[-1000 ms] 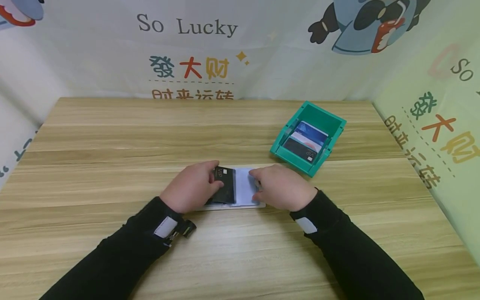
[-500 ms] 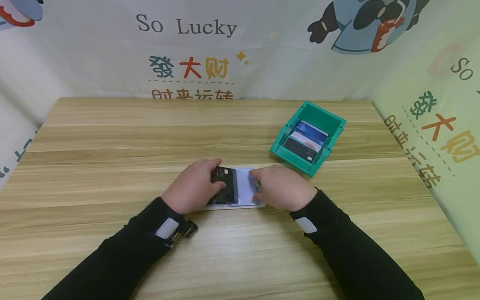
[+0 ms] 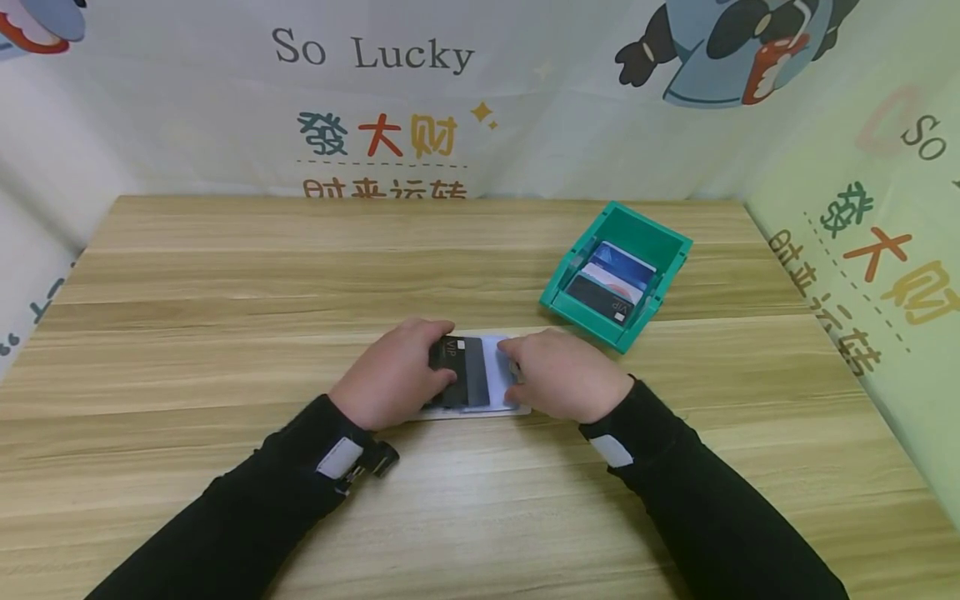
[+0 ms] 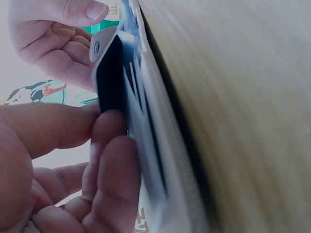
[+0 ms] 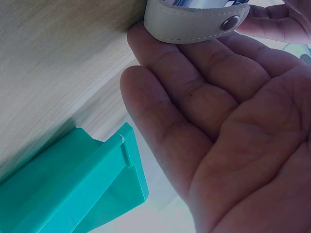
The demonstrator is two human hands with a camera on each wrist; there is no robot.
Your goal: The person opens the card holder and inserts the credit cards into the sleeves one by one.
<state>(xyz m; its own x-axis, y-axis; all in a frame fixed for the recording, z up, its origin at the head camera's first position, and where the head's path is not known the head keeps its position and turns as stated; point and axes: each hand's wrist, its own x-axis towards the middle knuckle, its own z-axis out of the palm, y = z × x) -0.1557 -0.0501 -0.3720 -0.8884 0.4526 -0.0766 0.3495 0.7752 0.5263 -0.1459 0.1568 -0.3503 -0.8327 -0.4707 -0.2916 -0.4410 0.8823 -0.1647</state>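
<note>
My left hand [image 3: 390, 375] pinches a black VIP card [image 3: 462, 371] between thumb and fingers. The card is positioned over the open holder [image 3: 472, 413], its right part seated under a clear pocket [image 3: 501, 375], where it shows greyer. My right hand [image 3: 570, 375] grips the right end of the holder, index finger toward the far edge and thumb toward the near edge. The strap [image 5: 189, 23], fitted with a metal snap [image 5: 231, 22], lies against the fingers of that hand.

The holder rests on the wood-grain tabletop [image 3: 300, 267]. Beyond my right hand, near the holder, sits a green box [image 3: 648, 229], set at an angle. It contains a blue card [image 3: 627, 262] and a second black card [image 3: 600, 300]. A printed backdrop [image 3: 547, 158] stands behind the tabletop.
</note>
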